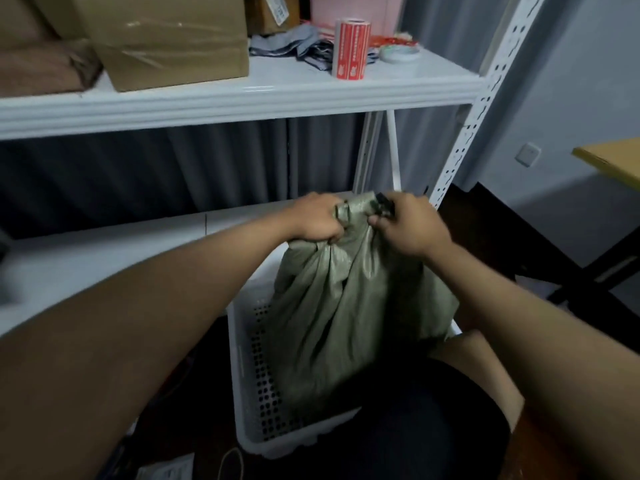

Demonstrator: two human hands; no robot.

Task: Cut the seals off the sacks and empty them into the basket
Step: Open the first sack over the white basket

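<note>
A green woven sack [332, 313] stands upright in a white perforated plastic basket [249, 368] on the floor. My left hand [317, 218] grips the gathered neck of the sack from the left. My right hand [405, 225] pinches the neck from the right, at a small black seal [384, 201] that sticks up by its fingers. The sack's neck is bunched shut between both hands. Its contents are hidden.
A white metal shelf unit [242, 95] stands just behind the basket; its upper board holds cardboard boxes [166, 39], a red label roll [351, 50] and a tape roll. A lower shelf board runs left. A wooden table edge [613, 161] sits at the right. My knee is below the basket.
</note>
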